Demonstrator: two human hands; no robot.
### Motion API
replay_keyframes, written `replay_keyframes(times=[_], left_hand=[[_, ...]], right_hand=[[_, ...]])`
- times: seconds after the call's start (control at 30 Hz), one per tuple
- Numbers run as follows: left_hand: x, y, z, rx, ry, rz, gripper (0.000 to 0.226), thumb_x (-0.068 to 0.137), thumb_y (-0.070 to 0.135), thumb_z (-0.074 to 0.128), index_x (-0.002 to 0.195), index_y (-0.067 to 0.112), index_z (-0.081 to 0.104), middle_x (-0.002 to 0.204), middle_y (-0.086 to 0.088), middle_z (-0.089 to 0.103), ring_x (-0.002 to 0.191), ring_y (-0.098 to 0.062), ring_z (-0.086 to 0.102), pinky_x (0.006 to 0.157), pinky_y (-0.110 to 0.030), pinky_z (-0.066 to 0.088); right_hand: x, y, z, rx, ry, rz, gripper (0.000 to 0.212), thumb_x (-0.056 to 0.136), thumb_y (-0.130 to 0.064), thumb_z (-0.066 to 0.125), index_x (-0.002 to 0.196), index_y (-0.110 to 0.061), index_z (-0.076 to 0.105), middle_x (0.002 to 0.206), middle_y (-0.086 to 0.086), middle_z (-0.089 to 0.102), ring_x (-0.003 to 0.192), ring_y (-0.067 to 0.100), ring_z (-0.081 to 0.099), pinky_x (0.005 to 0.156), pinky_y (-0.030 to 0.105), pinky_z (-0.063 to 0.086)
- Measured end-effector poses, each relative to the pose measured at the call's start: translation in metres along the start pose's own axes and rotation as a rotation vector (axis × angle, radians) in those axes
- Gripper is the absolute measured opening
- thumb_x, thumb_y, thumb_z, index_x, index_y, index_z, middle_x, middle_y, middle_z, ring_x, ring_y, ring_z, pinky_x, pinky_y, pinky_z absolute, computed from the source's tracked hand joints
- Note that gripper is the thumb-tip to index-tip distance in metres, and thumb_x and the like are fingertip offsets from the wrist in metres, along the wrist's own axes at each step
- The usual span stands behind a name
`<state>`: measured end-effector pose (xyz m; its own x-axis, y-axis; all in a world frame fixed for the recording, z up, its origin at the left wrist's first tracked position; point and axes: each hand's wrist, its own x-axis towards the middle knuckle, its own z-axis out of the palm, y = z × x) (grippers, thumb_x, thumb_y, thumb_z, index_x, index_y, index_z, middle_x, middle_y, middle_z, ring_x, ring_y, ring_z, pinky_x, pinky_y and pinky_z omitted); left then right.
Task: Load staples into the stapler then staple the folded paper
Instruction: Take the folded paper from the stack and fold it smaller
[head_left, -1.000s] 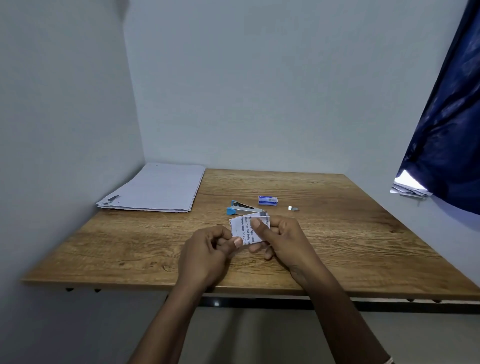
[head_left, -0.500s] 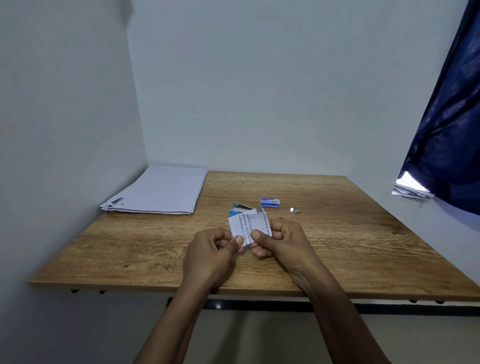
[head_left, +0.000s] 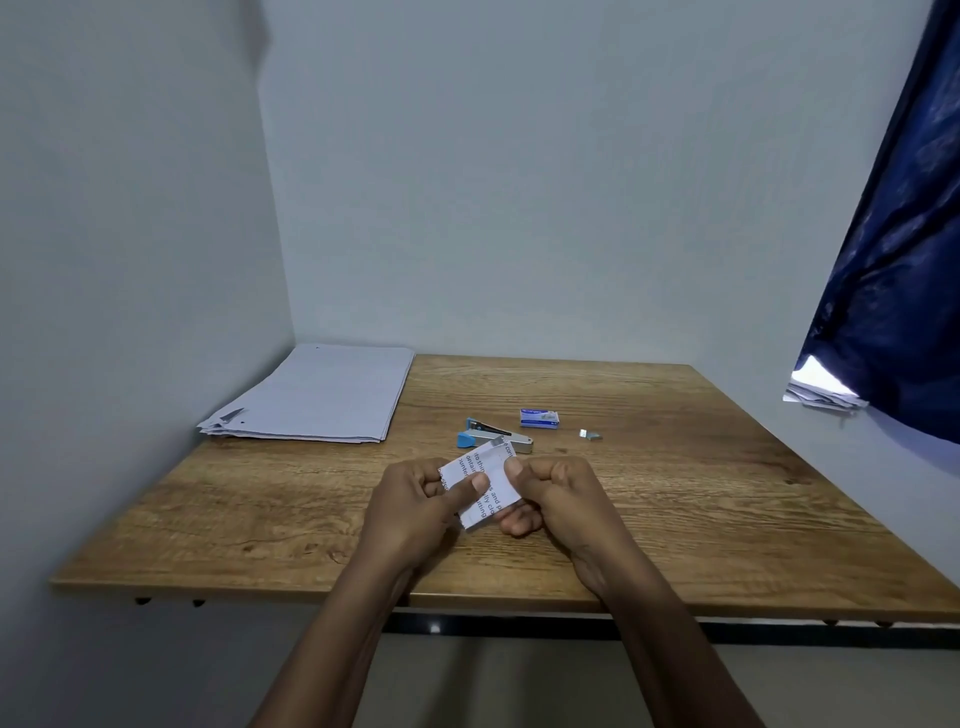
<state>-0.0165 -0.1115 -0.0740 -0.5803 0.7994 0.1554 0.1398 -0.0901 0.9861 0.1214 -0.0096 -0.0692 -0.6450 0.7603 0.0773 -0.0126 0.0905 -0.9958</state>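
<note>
Nearest the camera, the folded paper (head_left: 483, 483) is held just above the worktop (head_left: 675, 493) by both hands. It is pinched by the left hand (head_left: 415, 499), whose thumb is laid across its printed face, and by the right hand (head_left: 561, 499), whose thumb is pressed at its upper right edge with the fingers curled behind. Compared with a second ago, the paper has been brought lower and a little nearer, and it has been turned so that its lines of print now run slantwise. The left thumb, earlier at the lower left corner, has been slid further onto the sheet. This is judged to be a tightening or checking of the fold rather than the start of stapling, since neither hand has been freed. Just beyond the paper, the stapler (head_left: 493, 439) is left lying on the worktop, untouched and more exposed than half a second ago, when most of it was hidden behind the sheet. Whether it has been loaded cannot be told. Slightly further back the staple box (head_left: 539, 418) is seen, with a loose strip of staples (head_left: 589, 435) lying apart to its right, which suggests that loading may still be outstanding. At the far left a stack of paper sheets (head_left: 317, 395) is set against the wall.
</note>
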Motion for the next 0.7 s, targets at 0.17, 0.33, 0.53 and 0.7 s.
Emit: replay_keyframes(times=[0.17,0.33,0.53,0.7], left_hand=[[0.001,-0.003,-0.005,-0.045,-0.034,0.022,0.011,0.088,0.021,0.076,0.091,0.011,0.080,0.057,0.000,0.073,0.044,-0.003,0.060,0.045,-0.015,0.042],[0.004,-0.002,-0.009,-0.056,-0.084,0.013,0.014,0.092,0.018,0.071,0.085,0.009,0.080,0.056,-0.007,0.062,0.050,-0.014,0.048,0.047,-0.020,0.035],[0.003,-0.001,-0.009,-0.076,-0.123,0.002,0.014,0.092,0.016,0.070,0.091,0.005,0.080,0.070,-0.025,0.063,0.066,-0.029,0.040,0.052,-0.026,0.029],[0.005,-0.002,-0.008,-0.094,-0.073,-0.002,0.014,0.091,0.016,0.072,0.089,0.004,0.079,0.072,-0.025,0.069,0.061,-0.024,0.051,0.046,-0.020,0.040]], right_hand=[[0.002,0.000,0.005,-0.003,0.055,0.010,0.032,0.101,-0.025,0.060,0.084,-0.006,0.080,0.060,0.014,0.073,0.048,0.017,0.062,0.045,0.020,0.048],[0.003,-0.004,0.010,-0.028,0.066,-0.035,0.029,0.098,-0.042,0.063,0.100,-0.019,0.081,0.080,0.006,0.081,0.058,0.007,0.067,0.049,0.021,0.051],[0.009,-0.003,0.013,-0.007,0.178,-0.054,0.025,0.092,-0.038,0.072,0.091,-0.014,0.082,0.072,0.002,0.080,0.048,0.001,0.065,0.042,0.015,0.043],[0.011,-0.006,0.011,0.031,0.066,-0.039,0.040,0.084,-0.054,0.073,0.091,-0.015,0.081,0.074,0.004,0.080,0.047,0.001,0.063,0.043,0.015,0.044]])
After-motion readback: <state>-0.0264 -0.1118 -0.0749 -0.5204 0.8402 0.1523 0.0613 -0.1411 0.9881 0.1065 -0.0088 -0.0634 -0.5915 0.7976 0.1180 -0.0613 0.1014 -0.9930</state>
